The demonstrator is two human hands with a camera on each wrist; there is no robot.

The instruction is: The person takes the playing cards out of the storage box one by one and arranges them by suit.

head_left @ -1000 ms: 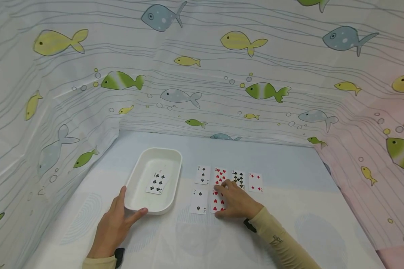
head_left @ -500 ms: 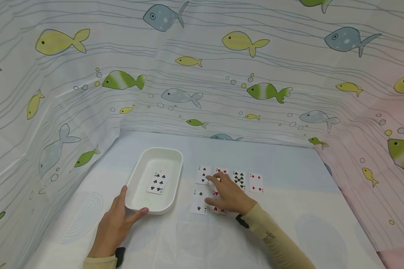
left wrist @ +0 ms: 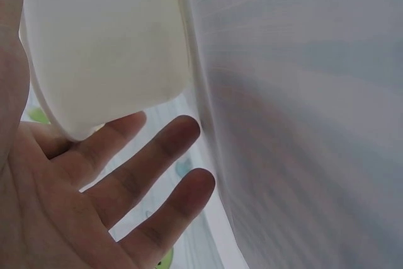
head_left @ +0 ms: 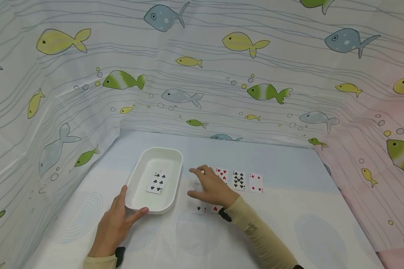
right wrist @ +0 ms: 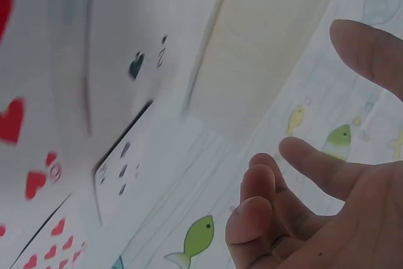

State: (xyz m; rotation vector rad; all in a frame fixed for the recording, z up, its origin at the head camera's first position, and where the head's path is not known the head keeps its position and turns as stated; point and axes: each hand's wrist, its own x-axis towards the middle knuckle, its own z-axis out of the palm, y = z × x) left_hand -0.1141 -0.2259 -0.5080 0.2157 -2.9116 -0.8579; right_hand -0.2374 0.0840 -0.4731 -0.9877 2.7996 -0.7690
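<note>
My left hand (head_left: 111, 228) lies at the near left corner of a white tray (head_left: 178, 179), fingers spread and fairly straight. Its thumb and index finger touch the tray's outer sides, and the other fingers extend below in the left wrist view. Inside the tray, a six of clubs (head_left: 156, 183) overlaps another card. My right hand (head_left: 215, 186) hovers over the left end of the laid-out playing cards, thumb and fingers apart and nothing between them. Under it lie a two of spades (head_left: 199, 209) and another spade card (right wrist: 119, 171), both mostly covered in the head view.
Right of the hand, a hearts card (head_left: 221, 173), a nine of clubs (head_left: 238, 181) and a four of diamonds (head_left: 256, 183) lie face up in the back row. Another hearts card (head_left: 215, 209) is in the front row. Fish-print sheeting (head_left: 195, 82) walls the table.
My right hand has moved left from above the hearts cards to above the spade cards, toward the tray. My left hand and the tray stay in place.
</note>
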